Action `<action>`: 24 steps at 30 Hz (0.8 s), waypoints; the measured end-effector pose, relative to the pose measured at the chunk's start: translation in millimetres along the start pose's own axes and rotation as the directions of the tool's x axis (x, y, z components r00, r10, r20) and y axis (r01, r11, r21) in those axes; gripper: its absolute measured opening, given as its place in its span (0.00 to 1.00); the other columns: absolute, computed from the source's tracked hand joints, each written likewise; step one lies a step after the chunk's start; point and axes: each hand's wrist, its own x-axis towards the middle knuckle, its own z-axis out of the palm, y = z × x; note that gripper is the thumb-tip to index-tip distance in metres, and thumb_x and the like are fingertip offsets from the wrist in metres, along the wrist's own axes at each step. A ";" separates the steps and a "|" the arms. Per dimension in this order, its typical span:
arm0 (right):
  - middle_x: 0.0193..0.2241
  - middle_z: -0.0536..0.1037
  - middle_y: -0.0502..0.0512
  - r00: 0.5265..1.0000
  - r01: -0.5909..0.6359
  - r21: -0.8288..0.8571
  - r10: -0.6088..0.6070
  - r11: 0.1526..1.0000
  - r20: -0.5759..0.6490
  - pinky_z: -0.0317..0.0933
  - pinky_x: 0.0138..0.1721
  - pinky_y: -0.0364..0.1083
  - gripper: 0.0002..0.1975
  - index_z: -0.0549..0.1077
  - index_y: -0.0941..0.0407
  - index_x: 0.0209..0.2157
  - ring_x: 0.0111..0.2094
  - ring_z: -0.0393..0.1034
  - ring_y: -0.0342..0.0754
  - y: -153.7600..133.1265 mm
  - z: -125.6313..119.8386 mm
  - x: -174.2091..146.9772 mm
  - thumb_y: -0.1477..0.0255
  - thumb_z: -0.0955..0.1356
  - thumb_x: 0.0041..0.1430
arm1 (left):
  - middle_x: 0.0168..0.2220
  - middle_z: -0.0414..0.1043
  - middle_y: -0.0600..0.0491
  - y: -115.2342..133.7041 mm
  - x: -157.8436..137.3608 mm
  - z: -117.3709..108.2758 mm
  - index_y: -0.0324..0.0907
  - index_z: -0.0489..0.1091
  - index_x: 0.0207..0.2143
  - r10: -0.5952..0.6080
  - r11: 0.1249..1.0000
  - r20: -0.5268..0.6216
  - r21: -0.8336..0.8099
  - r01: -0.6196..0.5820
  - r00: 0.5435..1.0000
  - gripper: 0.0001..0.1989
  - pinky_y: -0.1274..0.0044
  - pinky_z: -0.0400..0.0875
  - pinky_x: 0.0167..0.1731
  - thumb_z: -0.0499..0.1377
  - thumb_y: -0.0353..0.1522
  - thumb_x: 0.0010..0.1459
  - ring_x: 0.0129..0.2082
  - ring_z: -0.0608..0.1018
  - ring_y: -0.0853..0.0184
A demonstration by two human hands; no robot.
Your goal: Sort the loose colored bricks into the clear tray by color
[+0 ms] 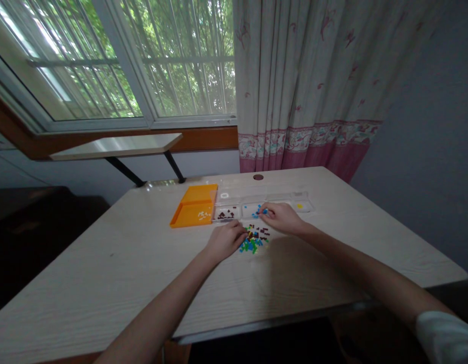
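Where the left hand (227, 239) rests: on the worktop (143, 273), its curled fingertips touching the left side of the mixed pile (252, 244); whether they grip a piece, I cannot tell.
Right hand (282, 217): over the clear tray (241, 212), thumb and fingers drawn together at the blue pieces (255, 214); the fingertips are too small to show whether one is pinched.
Mixed pile: just right of the left hand and nearer the body than the right; green, blue, brown and yellow pieces lie loose in it.
Blue pieces: in a middle compartment, at the right fingertips and just left of them.
Brown pieces (227, 214): in the compartment just beyond the left hand.
Yellow piece (299, 206): in the tray's end compartment, beyond and right of the right hand.
Orange case (196, 194): opened out, beyond and left of the left hand.
White pieces (204, 215): in the case's nearer half, on the side toward the left hand.
Raised shelf (120, 146): well beyond the left hand, farther left.
Curtain (294, 91): well beyond the right hand.
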 end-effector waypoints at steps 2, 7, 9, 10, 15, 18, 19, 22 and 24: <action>0.17 0.68 0.46 0.999 -0.013 -0.001 0.013 1.000 0.038 0.45 0.24 0.38 0.08 0.73 0.54 0.33 0.20 0.59 0.39 -4.9 5.8 10.8 0.68 0.64 0.53 | 0.33 0.68 0.53 0.0 -0.3 0.1 0.44 0.71 0.35 -0.004 1.000 -0.004 0.002 0.004 1.000 0.13 0.79 0.65 0.29 0.47 0.36 0.60 0.32 0.73 0.69; 0.20 0.71 0.48 0.999 -0.002 0.031 0.001 1.000 0.041 0.47 0.25 0.39 0.08 0.73 0.54 0.33 0.22 0.62 0.40 -18.7 19.7 38.9 0.69 0.64 0.53 | 0.34 0.69 0.52 -0.9 -0.4 0.0 0.44 0.70 0.35 -0.007 1.000 0.002 -0.012 0.007 1.000 0.13 0.79 0.65 0.31 0.48 0.35 0.60 0.33 0.73 0.69; 0.22 0.72 0.48 1.000 0.005 0.030 -0.006 1.000 0.027 0.49 0.25 0.39 0.09 0.73 0.54 0.33 0.23 0.63 0.41 -23.1 24.5 46.8 0.68 0.63 0.54 | 0.35 0.69 0.52 -1.1 -0.4 -0.4 0.44 0.70 0.36 -0.013 1.000 0.005 -0.018 0.013 1.000 0.12 0.79 0.65 0.32 0.48 0.35 0.60 0.34 0.73 0.69; 0.22 0.73 0.49 1.000 0.001 0.024 -0.001 1.000 0.025 0.49 0.25 0.39 0.09 0.74 0.53 0.34 0.24 0.64 0.41 -24.7 26.5 49.5 0.68 0.63 0.54 | 0.36 0.69 0.52 -1.1 -0.3 -0.6 0.44 0.70 0.36 -0.017 1.000 0.006 -0.019 0.017 1.000 0.12 0.79 0.66 0.32 0.48 0.35 0.59 0.34 0.73 0.68; 0.21 0.73 0.49 0.999 -0.024 -0.018 0.024 1.000 0.024 0.50 0.26 0.40 0.11 0.74 0.51 0.36 0.25 0.66 0.43 -25.0 30.3 48.0 0.64 0.64 0.54 | 0.36 0.69 0.52 -1.2 -0.1 -0.9 0.44 0.70 0.36 -0.016 0.999 0.014 -0.040 0.016 1.000 0.12 0.79 0.66 0.35 0.48 0.34 0.59 0.35 0.73 0.68; 0.19 0.72 0.48 0.999 -0.031 -0.036 0.032 0.999 0.038 0.49 0.25 0.39 0.11 0.75 0.52 0.35 0.23 0.65 0.42 -20.8 26.1 36.0 0.65 0.63 0.55 | 0.35 0.69 0.52 -1.4 -0.2 -1.3 0.43 0.70 0.35 -0.002 0.997 0.010 -0.073 0.003 1.000 0.11 0.79 0.66 0.35 0.49 0.33 0.58 0.35 0.73 0.69; 0.19 0.72 0.48 0.999 -0.031 -0.037 0.033 0.999 0.042 0.49 0.25 0.39 0.11 0.75 0.52 0.35 0.22 0.64 0.41 -19.2 24.1 30.6 0.65 0.63 0.55 | 0.35 0.69 0.52 -1.5 -0.3 -1.6 0.42 0.70 0.35 0.000 0.996 0.005 -0.085 0.001 1.000 0.11 0.80 0.66 0.35 0.49 0.33 0.58 0.35 0.73 0.69; 0.18 0.71 0.47 0.998 -0.022 -0.022 0.023 1.000 0.065 0.49 0.25 0.39 0.10 0.75 0.53 0.34 0.21 0.62 0.40 -14.0 19.0 12.6 0.67 0.63 0.55 | 0.34 0.69 0.52 -1.5 -0.4 -3.1 0.42 0.70 0.34 -0.001 0.992 -0.028 -0.126 -0.002 1.000 0.10 0.80 0.65 0.33 0.50 0.31 0.57 0.33 0.73 0.69; 0.17 0.71 0.47 0.996 -0.019 -0.004 0.019 1.000 0.089 0.49 0.24 0.38 0.10 0.75 0.53 0.34 0.20 0.62 0.40 -11.5 18.0 0.9 0.67 0.64 0.54 | 0.33 0.69 0.52 -1.5 -0.1 -4.0 0.41 0.70 0.33 -0.011 0.985 -0.075 -0.172 -0.002 0.997 0.08 0.80 0.65 0.32 0.51 0.31 0.56 0.32 0.72 0.70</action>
